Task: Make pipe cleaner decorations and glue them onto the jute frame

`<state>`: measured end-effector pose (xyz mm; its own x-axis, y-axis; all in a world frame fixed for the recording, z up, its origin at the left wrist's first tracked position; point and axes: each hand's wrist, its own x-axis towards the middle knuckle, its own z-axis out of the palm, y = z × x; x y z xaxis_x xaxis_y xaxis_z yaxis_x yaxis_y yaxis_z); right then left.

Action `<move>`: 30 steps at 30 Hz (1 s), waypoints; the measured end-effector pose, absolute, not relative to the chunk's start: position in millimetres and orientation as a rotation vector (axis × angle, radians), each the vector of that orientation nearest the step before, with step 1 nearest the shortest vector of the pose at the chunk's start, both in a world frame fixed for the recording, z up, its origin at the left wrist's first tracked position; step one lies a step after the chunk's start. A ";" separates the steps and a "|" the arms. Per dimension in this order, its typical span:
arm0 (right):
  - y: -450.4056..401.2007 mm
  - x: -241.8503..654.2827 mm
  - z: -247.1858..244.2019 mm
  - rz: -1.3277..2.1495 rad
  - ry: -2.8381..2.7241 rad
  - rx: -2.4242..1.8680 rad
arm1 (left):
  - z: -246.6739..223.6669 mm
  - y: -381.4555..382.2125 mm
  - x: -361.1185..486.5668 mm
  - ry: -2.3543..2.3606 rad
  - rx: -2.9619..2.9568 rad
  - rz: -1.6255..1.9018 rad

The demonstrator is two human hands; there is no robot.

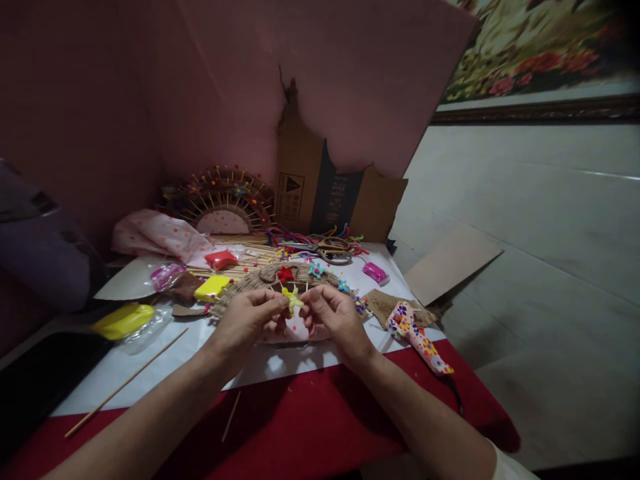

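A small yellow flower point(293, 300) is pinched between my two hands, above the front of a twine-wrapped arch point(260, 278). The fingers of my left hand point(253, 319) grip it from the left, and my right hand point(336, 321) holds its right side with thumb and fingertips. Red point(286, 274), light blue point(317, 269) and darker blue flowers sit along the arch. Pink dotted fabric shows below my fingers. My hands hide part of the arch.
Yellow clay packs point(125, 321), a red pack point(221, 259) and scissors point(325, 249) lie around the arch. A finished fan-shaped piece point(225, 200) and torn cardboard point(300, 177) stand behind. A flowered glue gun point(419, 337) lies right; a thin stick point(127, 381) left.
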<state>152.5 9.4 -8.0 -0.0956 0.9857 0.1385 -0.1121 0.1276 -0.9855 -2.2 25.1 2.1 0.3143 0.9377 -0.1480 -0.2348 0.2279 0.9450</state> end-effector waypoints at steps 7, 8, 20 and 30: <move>2.9 150.8 -10.1 0.853 -1.516 -1.090 | 7.5 20.9 -1.3 0.846 1.053 0.979; 2.6 150.6 -10.3 0.830 -1.533 -1.090 | 7.3 20.8 -1.4 0.840 1.061 0.975; -2.4 149.2 -6.7 0.413 -1.780 -1.080 | 2.2 25.1 -4.6 0.874 1.023 0.951; 1.2 152.7 -8.8 0.618 -1.735 -1.081 | 2.2 24.1 -3.9 0.914 1.153 0.939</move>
<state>152.7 1.2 -8.8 -0.1416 0.8757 0.4616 0.3868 0.4782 -0.7885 -3.9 24.1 2.2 0.3383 0.9358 -0.0986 -0.1236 0.1481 0.9812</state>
